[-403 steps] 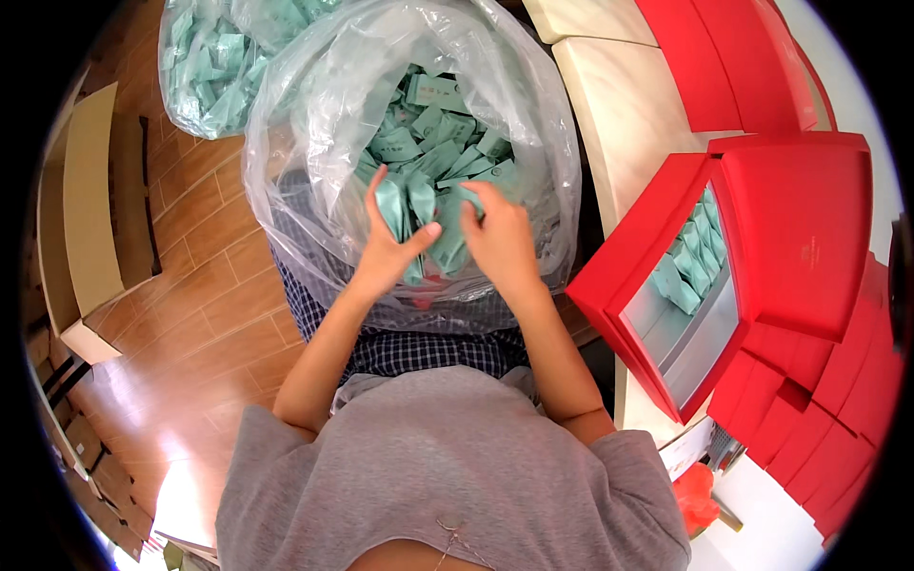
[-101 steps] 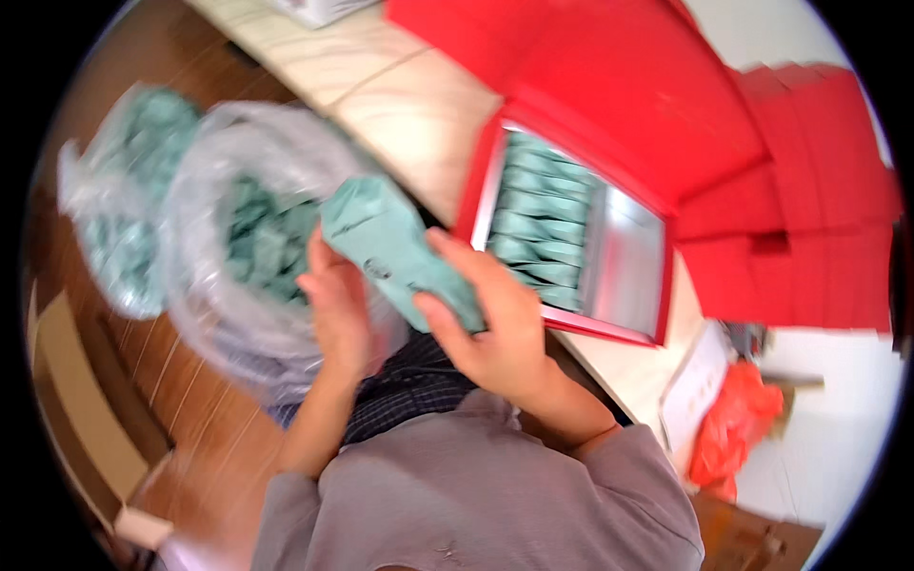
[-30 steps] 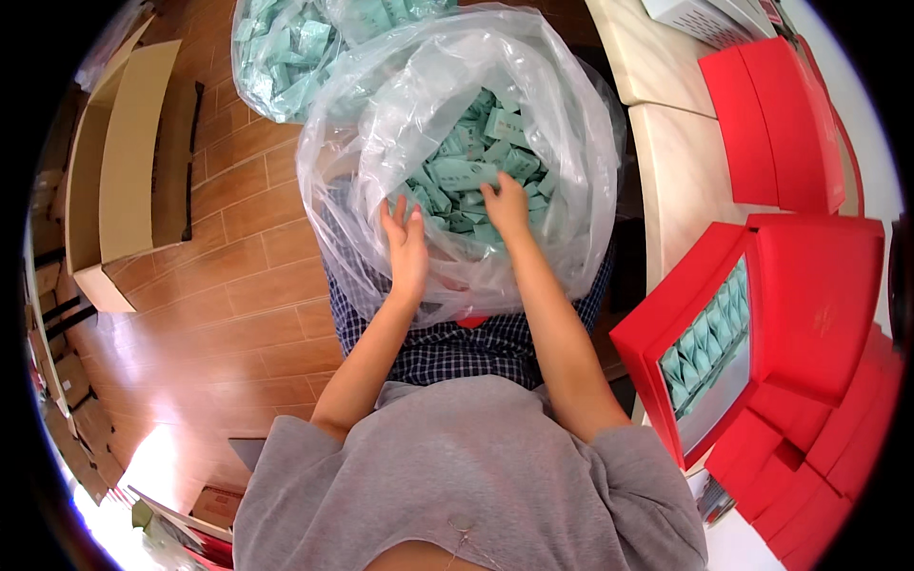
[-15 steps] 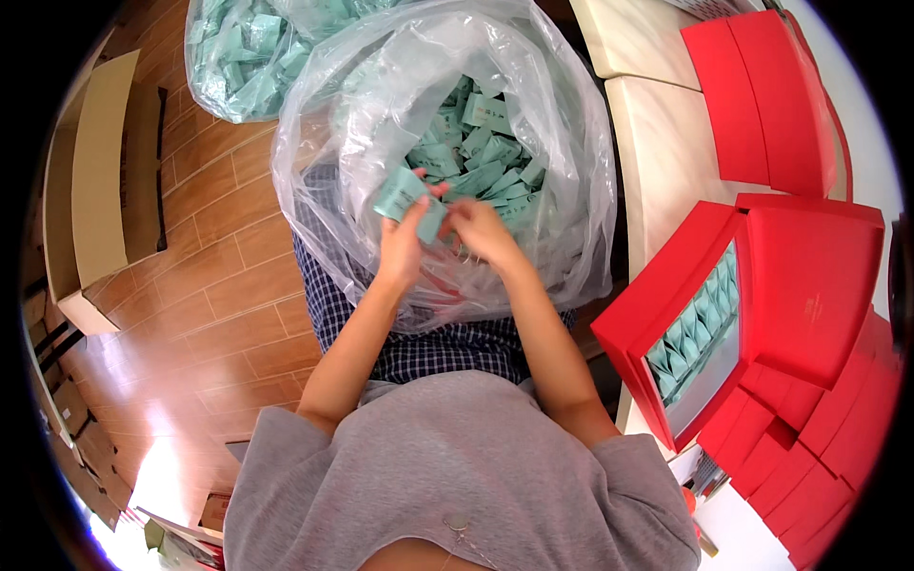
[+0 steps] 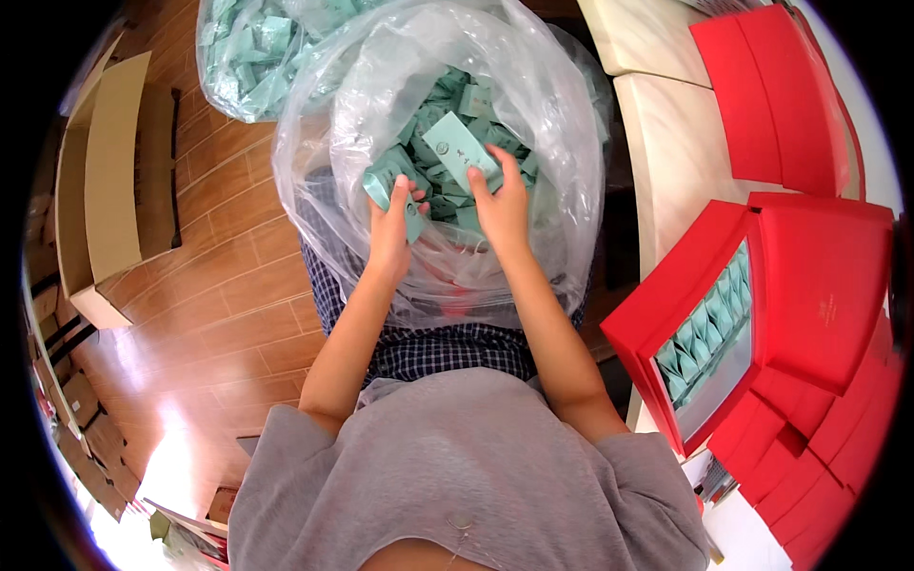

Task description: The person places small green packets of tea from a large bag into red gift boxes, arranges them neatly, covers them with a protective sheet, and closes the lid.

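Note:
My left hand [image 5: 392, 221] is closed around light green sachets [image 5: 383, 179]; how many it holds I cannot tell. Between the thumb and fingers of my right hand [image 5: 505, 207] is another flat green sachet [image 5: 457, 145], its printed face turned up. Both hands are over the mouth of a big clear plastic bag [image 5: 562, 114] that rests against my lap. Inside the bag lies a heap of similar green sachets [image 5: 443, 181], partly hidden by my hands.
At the right, an open red box [image 5: 657, 285] holds a row of green sachets [image 5: 700, 338]. More red boxes [image 5: 790, 457] are stacked beside it. A second bag of sachets [image 5: 257, 71] stands at the far left, near an open cardboard box [image 5: 114, 171] on the wooden floor [image 5: 224, 266].
My hands have moved apart. My right hand has come up a little and now holds a sachet flat in view; my left hand keeps its sachets.

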Action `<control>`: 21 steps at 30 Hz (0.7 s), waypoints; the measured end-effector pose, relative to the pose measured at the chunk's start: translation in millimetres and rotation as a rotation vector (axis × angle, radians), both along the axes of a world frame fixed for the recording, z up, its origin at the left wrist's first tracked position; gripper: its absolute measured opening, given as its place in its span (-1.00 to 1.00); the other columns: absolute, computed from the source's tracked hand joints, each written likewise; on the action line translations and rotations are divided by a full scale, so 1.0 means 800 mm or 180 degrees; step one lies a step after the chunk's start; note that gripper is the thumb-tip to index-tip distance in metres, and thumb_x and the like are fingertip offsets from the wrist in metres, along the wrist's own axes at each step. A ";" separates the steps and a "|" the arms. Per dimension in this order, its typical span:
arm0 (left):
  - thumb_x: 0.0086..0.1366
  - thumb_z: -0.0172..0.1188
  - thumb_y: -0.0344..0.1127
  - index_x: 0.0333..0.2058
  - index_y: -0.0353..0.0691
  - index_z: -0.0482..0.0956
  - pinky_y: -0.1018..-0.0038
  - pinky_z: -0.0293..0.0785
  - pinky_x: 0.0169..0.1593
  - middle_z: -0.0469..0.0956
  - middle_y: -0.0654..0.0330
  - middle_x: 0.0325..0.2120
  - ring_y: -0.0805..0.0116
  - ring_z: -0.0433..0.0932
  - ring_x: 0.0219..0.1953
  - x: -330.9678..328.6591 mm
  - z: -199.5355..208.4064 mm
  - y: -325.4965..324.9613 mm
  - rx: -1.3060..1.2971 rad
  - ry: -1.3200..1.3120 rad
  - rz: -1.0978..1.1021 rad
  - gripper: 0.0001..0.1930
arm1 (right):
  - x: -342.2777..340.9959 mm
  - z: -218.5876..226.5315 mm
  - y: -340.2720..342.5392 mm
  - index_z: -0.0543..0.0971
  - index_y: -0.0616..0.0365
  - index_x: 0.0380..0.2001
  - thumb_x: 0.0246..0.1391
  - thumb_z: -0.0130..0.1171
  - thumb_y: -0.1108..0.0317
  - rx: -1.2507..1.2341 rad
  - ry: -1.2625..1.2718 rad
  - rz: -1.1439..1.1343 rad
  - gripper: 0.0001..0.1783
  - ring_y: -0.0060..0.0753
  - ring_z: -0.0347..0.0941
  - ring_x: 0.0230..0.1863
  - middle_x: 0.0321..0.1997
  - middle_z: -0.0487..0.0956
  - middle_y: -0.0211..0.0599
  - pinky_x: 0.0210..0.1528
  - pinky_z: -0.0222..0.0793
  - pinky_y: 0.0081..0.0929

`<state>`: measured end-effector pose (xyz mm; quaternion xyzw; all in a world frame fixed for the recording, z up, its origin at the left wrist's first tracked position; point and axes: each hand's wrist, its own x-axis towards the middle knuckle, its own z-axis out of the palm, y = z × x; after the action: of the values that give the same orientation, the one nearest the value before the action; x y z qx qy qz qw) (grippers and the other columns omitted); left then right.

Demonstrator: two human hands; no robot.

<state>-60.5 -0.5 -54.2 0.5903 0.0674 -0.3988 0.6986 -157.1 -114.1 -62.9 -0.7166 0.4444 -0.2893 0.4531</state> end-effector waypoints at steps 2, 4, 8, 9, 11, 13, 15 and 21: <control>0.36 -0.03 0.04 0.04 -0.28 0.34 0.37 0.44 0.01 0.48 0.16 -0.16 0.33 0.47 -0.10 -0.003 0.013 -0.011 -0.0452 0.0584 -0.0063 -0.50 | -0.011 0.054 0.023 0.39 0.17 0.08 0.06 0.23 0.23 0.0786 0.0022 0.0181 -0.47 -0.41 0.49 -0.27 -0.11 0.54 -0.22 -0.25 0.41 -0.51; 0.37 -0.07 0.07 0.08 -0.30 0.31 0.34 0.43 0.05 0.47 0.14 -0.13 0.28 0.47 -0.05 -0.003 0.024 -0.018 -0.0739 0.0883 -0.0533 -0.45 | -0.022 0.075 0.044 0.37 0.19 0.10 0.11 0.20 0.20 0.1568 0.0017 0.0339 -0.47 -0.54 0.48 -0.29 -0.11 0.54 -0.28 -0.30 0.39 -0.60; 0.40 -0.12 -0.05 0.13 -0.30 0.26 0.28 0.37 0.14 0.48 0.14 -0.10 0.24 0.46 0.00 -0.006 0.036 -0.020 -0.1575 0.1724 -0.0731 -0.51 | -0.027 0.089 0.068 0.41 0.19 0.06 0.13 0.18 0.21 0.1111 -0.0594 0.0374 -0.52 -0.51 0.48 -0.39 -0.19 0.57 -0.15 -0.33 0.39 -0.54; 0.39 -0.12 -0.10 0.11 -0.27 0.29 0.25 0.37 0.13 0.49 0.15 -0.09 0.25 0.45 0.03 -0.007 0.034 -0.020 -0.1885 0.1939 -0.0461 -0.56 | -0.029 0.094 0.070 0.44 0.21 0.03 0.12 0.19 0.22 0.0817 -0.0640 0.0470 -0.55 -0.52 0.46 -0.44 -0.24 0.57 -0.16 -0.36 0.39 -0.54; 0.39 -0.14 -0.17 0.11 -0.29 0.29 0.24 0.36 0.15 0.49 0.16 -0.14 0.24 0.45 -0.01 -0.010 0.036 -0.014 -0.2063 0.2234 -0.0341 -0.58 | -0.033 0.088 0.078 0.48 0.21 -0.02 0.08 0.22 0.24 0.0813 -0.0491 0.0481 -0.58 -0.50 0.45 -0.46 -0.28 0.57 -0.19 -0.37 0.38 -0.52; 0.41 -0.17 -0.17 0.11 -0.30 0.28 0.26 0.37 0.14 0.49 0.20 -0.18 0.30 0.47 -0.07 -0.011 0.035 -0.003 -0.2074 0.3142 -0.0141 -0.59 | -0.037 0.084 0.084 0.51 0.22 -0.08 0.04 0.26 0.26 0.0808 -0.0339 0.0495 -0.61 -0.48 0.44 -0.47 -0.32 0.57 -0.21 -0.37 0.38 -0.50; 0.42 -0.21 -0.16 0.12 -0.30 0.28 0.30 0.40 0.07 0.50 0.24 -0.24 0.36 0.49 -0.15 -0.014 0.023 0.010 -0.1941 0.3236 -0.0277 -0.58 | -0.039 0.083 0.088 0.55 0.22 -0.18 -0.07 0.34 0.31 -0.0150 -0.0334 0.0671 -0.63 -0.36 0.46 -0.44 -0.36 0.56 -0.24 -0.37 0.39 -0.44; 0.42 -0.19 -0.08 0.06 -0.32 0.35 0.41 0.43 -0.07 0.51 0.26 -0.24 0.40 0.49 -0.26 -0.023 0.027 0.024 -0.1609 0.3835 0.0043 -0.56 | -0.037 0.087 0.096 0.54 0.20 -0.20 -0.15 0.39 0.34 -0.0402 -0.0508 0.0840 -0.60 -0.19 0.51 -0.12 -0.25 0.54 -0.21 -0.27 0.45 -0.39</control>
<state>-78.9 18.9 -32.2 0.0805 0.3549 -0.6590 0.6582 -186.6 -37.7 6.6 -0.7706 0.2900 -0.3106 0.4749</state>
